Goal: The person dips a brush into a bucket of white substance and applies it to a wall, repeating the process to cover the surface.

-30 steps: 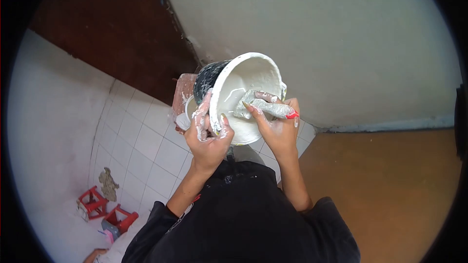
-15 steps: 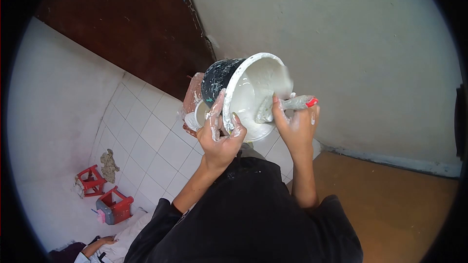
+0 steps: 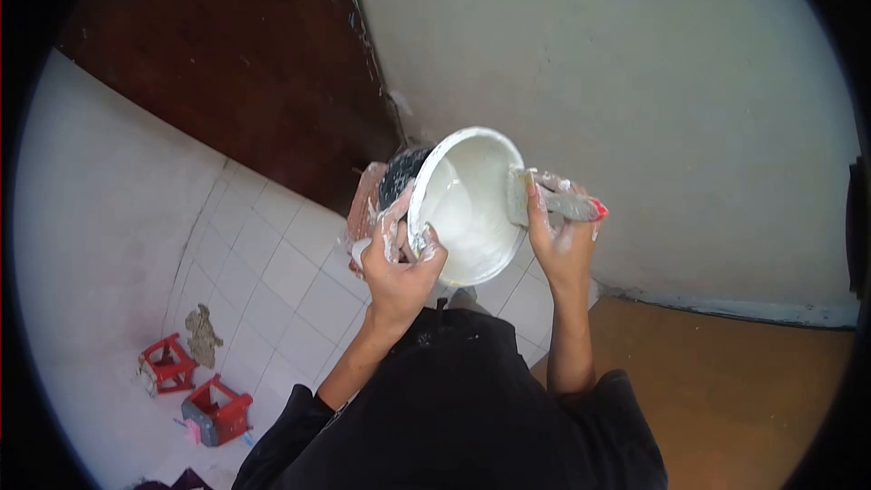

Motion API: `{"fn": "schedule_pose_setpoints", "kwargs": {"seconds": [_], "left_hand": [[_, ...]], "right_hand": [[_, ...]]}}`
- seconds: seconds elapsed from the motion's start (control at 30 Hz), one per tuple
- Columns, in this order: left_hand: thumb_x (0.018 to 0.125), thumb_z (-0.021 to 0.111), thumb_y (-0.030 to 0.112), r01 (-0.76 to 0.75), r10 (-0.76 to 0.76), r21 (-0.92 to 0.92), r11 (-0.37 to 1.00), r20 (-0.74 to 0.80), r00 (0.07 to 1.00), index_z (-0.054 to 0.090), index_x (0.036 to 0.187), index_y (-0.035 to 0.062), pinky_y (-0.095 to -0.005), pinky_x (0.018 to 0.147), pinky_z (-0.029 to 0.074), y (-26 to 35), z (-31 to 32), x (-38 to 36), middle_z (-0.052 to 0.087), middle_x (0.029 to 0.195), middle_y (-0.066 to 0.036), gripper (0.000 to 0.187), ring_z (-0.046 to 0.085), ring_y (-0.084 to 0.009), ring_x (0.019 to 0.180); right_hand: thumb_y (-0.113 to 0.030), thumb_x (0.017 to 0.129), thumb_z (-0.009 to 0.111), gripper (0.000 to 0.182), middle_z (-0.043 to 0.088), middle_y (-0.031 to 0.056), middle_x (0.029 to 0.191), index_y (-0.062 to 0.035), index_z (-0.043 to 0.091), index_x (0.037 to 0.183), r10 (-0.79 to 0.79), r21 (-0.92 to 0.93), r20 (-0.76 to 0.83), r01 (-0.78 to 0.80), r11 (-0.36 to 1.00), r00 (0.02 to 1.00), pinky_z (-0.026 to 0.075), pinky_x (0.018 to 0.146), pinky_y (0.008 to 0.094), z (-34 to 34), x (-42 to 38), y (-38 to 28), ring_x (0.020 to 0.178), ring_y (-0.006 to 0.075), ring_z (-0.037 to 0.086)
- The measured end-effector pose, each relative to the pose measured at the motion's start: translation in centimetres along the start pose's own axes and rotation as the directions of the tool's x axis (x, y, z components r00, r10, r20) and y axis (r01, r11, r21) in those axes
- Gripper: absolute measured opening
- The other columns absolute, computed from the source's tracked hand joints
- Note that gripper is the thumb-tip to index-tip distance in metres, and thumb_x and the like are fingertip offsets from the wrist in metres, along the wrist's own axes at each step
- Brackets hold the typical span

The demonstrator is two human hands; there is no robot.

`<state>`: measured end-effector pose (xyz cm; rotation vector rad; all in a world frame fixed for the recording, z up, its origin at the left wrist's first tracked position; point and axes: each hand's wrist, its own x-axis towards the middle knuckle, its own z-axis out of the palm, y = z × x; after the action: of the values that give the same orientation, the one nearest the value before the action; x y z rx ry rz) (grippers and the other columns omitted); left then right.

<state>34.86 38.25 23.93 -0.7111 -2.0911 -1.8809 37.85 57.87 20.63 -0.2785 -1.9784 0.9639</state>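
A dark bucket with a white-smeared rim [image 3: 481, 274] is tilted toward me, white paint pooled inside it. My left hand [image 3: 397, 263] grips its near left rim, thumb over the edge and fingers along the outside. Paint smears cover those fingers. In my right hand [image 3: 564, 240] is a paintbrush [image 3: 576, 207] with a grey, paint-coated handle tipped in red. Its bristles lie at the bucket's right rim. White paint also marks the right fingers.
Behind the bucket is a reddish-brown object [image 3: 365, 195], partly hidden. Two red stools [image 3: 218, 410] and a crumpled cloth [image 3: 202, 336] are on the tiled floor at left. A brown door [image 3: 227, 45], a pale wall [image 3: 617, 82] and a brown surface [image 3: 717, 390] surround me.
The brush has moved from inside the bucket to its right rim. The bucket's opening has turned more toward me and sits lower in view. The person at lower left has mostly left the view.
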Motion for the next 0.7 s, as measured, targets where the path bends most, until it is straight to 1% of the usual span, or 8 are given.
{"fn": "schedule_pose_setpoints", "kwargs": {"seconds": [0.13, 0.17, 0.3, 0.43, 0.53, 0.6, 0.63, 0.7], "left_hand": [[0.084, 0.054, -0.013, -0.001, 0.001, 0.009, 1.0, -0.026, 1.0, 0.046, 0.133, -0.0104, -0.0317, 0.103, 0.044, -1.2, 0.0, -0.2, 0.058, 0.129, -0.02, 0.049, 0.059, -0.0223, 0.12], [0.084, 0.054, -0.013, 0.001, -0.001, -0.006, 1.0, -0.015, 1.0, 0.048, 0.13, -0.0102, -0.031, 0.102, 0.045, -1.8, -0.2, 0.0, 0.06, 0.126, -0.018, 0.047, 0.06, -0.0208, 0.117], [0.084, 0.053, -0.013, 0.061, -0.061, -0.044, 0.997, -0.001, 0.998, 0.051, 0.128, -0.0107, -0.0306, 0.1, 0.046, -2.7, -0.6, -0.5, 0.062, 0.121, -0.017, 0.044, 0.062, -0.0204, 0.112], [0.083, 0.052, -0.013, 0.085, -0.085, -0.043, 0.995, 0.003, 0.996, 0.051, 0.127, -0.011, -0.0304, 0.099, 0.046, -0.1, 0.1, 0.0, 0.063, 0.12, -0.017, 0.044, 0.062, -0.02, 0.11], [0.083, 0.051, -0.013, 0.098, -0.098, -0.081, 0.992, -0.001, 0.995, 0.051, 0.128, -0.0109, -0.0314, 0.099, 0.046, -0.2, 0.0, 0.0, 0.062, 0.12, -0.018, 0.045, 0.062, -0.0207, 0.111], [0.083, 0.051, -0.013, 0.109, -0.11, -0.086, 0.99, -0.005, 0.994, 0.051, 0.128, -0.0111, -0.0321, 0.1, 0.046, 0.2, 0.1, -0.1, 0.061, 0.121, -0.018, 0.045, 0.061, -0.0215, 0.113], [0.081, 0.053, -0.016, 0.139, -0.14, -0.066, 0.988, -0.013, 0.99, 0.049, 0.128, -0.0111, -0.0312, 0.099, 0.046, 0.4, 0.2, -0.2, 0.06, 0.124, -0.021, 0.048, 0.061, -0.0226, 0.115], [0.081, 0.053, -0.016, 0.079, -0.083, -0.093, 0.993, -0.036, 0.996, 0.049, 0.128, -0.0112, -0.0318, 0.099, 0.046, -0.3, 0.3, -0.3, 0.06, 0.123, -0.021, 0.048, 0.061, -0.0231, 0.114]], "right_hand": [[-0.023, 0.094, 0.067, 0.022, 0.07, 0.0077, 0.094, -0.0027, 0.073, 0.097, 0.371, 0.535, -0.084, -0.272, 0.8, 0.925, 0.046, 0.089, 0.033, 0.3, -0.9, 2.4, 0.091, 0.0194, 0.066], [-0.027, 0.099, 0.063, 0.031, 0.066, 0.0078, 0.103, 0.0002, 0.067, 0.112, 0.405, 0.609, -0.042, -0.298, 0.735, 0.913, 0.047, 0.095, 0.0335, -0.1, -0.5, 3.2, 0.103, 0.0188, 0.063], [-0.028, 0.097, 0.067, 0.047, 0.061, 0.0065, 0.121, -0.0037, 0.051, 0.133, 0.674, 0.956, 0.231, -0.294, -0.021, 0.702, 0.05, 0.088, 0.0307, -2.7, 3.1, 5.4, 0.108, 0.0165, 0.06], [-0.023, 0.095, 0.069, 0.049, 0.061, 0.0103, 0.122, -0.0015, 0.051, 0.134, 0.554, 0.955, -0.022, -0.146, 0.258, 0.832, 0.05, 0.094, 0.0318, -8.6, 11.0, 5.6, 0.109, 0.0176, 0.061], [-0.018, 0.091, 0.073, 0.04, 0.065, 0.0078, 0.115, -0.0018, 0.059, 0.125, 0.17, 0.679, -0.363, 0.136, 0.721, 0.916, 0.049, 0.091, 0.0326, -14.0, 18.1, 3.4, 0.106, 0.0146, 0.061], [-0.015, 0.089, 0.074, 0.032, 0.071, 0.0095, 0.106, -0.002, 0.067, 0.117, -0.162, 0.29, -0.498, 0.34, 0.895, 0.852, 0.051, 0.084, 0.0332, -17.0, 22.3, 1.3, 0.097, 0.0177, 0.065], [-0.012, 0.087, 0.074, 0.031, 0.071, 0.01, 0.103, -0.0031, 0.068, 0.116, -0.388, -0.047, -0.492, 0.422, 0.905, 0.779, 0.052, 0.082, 0.0342, -18.7, 24.5, 0.4, 0.094, 0.0201, 0.065], [-0.007, 0.083, 0.074, 0.03, 0.073, 0.0111, 0.099, -0.0054, 0.071, 0.113, -0.729, -0.666, -0.278, 0.421, 0.616, 0.626, 0.053, 0.078, 0.0361, -21.2, 27.3, -0.5, 0.089, 0.0248, 0.067]]}}
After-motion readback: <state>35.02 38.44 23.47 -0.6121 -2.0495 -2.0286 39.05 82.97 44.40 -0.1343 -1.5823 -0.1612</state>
